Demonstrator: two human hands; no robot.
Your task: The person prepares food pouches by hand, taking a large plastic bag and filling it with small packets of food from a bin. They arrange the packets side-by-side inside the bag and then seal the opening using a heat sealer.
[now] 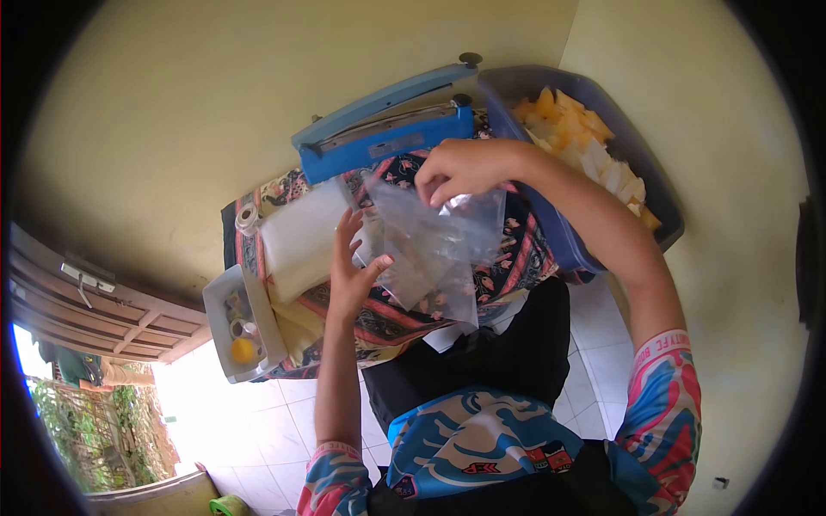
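Several clear plastic bags (422,249) lie loosely overlapped on the patterned cloth (516,228). My right hand (465,170) is above their far side, fingers curled in a pinch on the upper bag's plastic. A shiny patch shows just below those fingertips. At the bags' left edge, my left hand (353,271) is open, thumb and fingers spread, palm turned toward the plastic. Behind the bags stands a blue impulse sealer (387,142) with its arm raised. A stack of pale, flat sheets or bags (305,228) lies left of my left hand.
A dark blue tub (667,193) holding yellow and whitish pieces (585,138) stands at the right by the wall. At the left are a tape roll (248,217) and a white bin (267,322) with small items. Beyond is a wooden door (112,301); a person's arm (125,372) shows outside.
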